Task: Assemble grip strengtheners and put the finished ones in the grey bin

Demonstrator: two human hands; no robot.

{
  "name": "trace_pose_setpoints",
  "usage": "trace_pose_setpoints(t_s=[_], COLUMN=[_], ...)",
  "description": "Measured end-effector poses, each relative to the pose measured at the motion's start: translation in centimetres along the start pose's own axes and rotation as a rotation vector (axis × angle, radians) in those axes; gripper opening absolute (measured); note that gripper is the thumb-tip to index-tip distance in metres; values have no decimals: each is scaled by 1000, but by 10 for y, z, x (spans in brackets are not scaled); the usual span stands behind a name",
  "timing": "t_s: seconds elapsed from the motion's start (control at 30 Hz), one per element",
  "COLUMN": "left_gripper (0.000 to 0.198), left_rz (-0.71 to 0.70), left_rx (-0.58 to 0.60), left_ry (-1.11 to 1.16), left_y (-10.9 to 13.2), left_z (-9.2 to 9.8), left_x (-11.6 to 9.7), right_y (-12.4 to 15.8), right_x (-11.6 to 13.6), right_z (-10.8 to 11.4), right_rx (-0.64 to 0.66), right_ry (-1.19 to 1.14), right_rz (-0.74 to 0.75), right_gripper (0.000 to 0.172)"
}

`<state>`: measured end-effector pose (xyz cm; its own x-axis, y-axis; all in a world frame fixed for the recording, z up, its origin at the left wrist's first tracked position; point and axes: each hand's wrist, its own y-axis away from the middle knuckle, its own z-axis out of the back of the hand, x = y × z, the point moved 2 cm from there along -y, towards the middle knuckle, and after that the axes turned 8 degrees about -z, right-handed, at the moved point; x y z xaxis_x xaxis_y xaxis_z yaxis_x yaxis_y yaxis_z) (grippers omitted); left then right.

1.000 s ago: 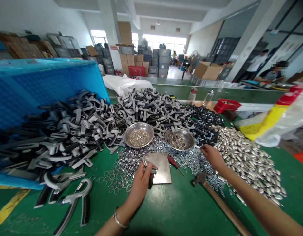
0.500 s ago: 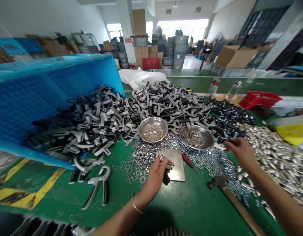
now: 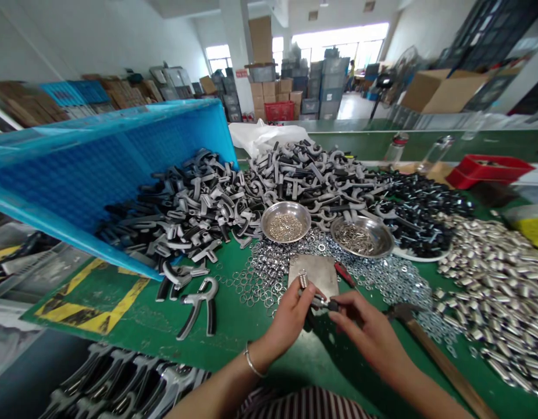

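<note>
My left hand (image 3: 290, 317) is closed around a grey and black hand gripper part, partly hidden by the fingers. A coiled metal spring (image 3: 303, 280) sticks up above my left thumb. My right hand (image 3: 371, 331) pinches a small black-headed screw (image 3: 333, 305) whose metal end meets the held hand gripper. Under and behind my hands lies a square metal plate (image 3: 314, 269). A red-handled screwdriver (image 3: 345, 273) rests at its right edge. A hammer (image 3: 438, 352) lies right of my right hand. On the left stands a hand gripper (image 3: 200, 307) with its spring in place.
A blue crate (image 3: 133, 137) lies on its side, spilling grey handles (image 3: 295, 169). Two metal bowls (image 3: 269, 234) (image 3: 338, 244) hold small parts. Rings, nuts, black screws (image 3: 426, 203) and shiny cylinders (image 3: 504, 291) are heaped around. A red bin (image 3: 491, 171) stands back right.
My right hand has moved from beside the black screws at the right to my left hand, bringing a black-headed screw. The view has shifted somewhat left.
</note>
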<state>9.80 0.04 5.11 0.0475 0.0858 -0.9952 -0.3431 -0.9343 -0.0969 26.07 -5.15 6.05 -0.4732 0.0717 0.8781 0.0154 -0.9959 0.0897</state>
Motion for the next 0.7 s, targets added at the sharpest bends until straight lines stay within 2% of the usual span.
trace_pose_setpoints(t_s=[0.07, 0.1, 0.17, 0.23, 0.3, 0.33, 0.4, 0.5, 0.57, 0.63, 0.7], left_gripper=[28, 29, 29, 27, 24, 22, 18, 16, 17, 17, 17], left_rz=[0, -1, -13, -44, -93, -121, -174, -231, -232, -248, -302], left_rx=[-18, -20, -4, 25, 38, 36, 38, 53, 36, 35, 94], left_ry=[-23, -34, -51, -102, -208, -273, -390, -502, -528, -507, -456], left_y=[3, 4, 7, 10, 13, 15, 16, 15, 13, 12, 13], left_z=[4, 6, 10, 12, 13, 13, 13, 14, 17, 21, 23], left_x=[0, 0, 0, -3, -6, -8, -9, -5, -1, 1, 0], right_y=[2, 3, 5, 6, 6, 6, 5, 7, 9, 11, 12], right_x=[-2, -3, -5, -7, -6, -5, -2, 6, 10, 10, 6], right_z=[-8, -11, -11, -10, -10, -12, -22, -42, -49, -51, -53], right_rx=[12, 8, -16, -23, 7, 32, 140, 381, 417, 374, 457], right_ry=[-113, -121, -37, 63, 43, -33, -308, -709, -729, -646, -657], right_rz=[-90, -77, 80, 286, 359, 309, 74, -319, -387, -344, -366], right_gripper=[18, 18, 13, 18, 23, 19, 17, 42, 46, 44, 50])
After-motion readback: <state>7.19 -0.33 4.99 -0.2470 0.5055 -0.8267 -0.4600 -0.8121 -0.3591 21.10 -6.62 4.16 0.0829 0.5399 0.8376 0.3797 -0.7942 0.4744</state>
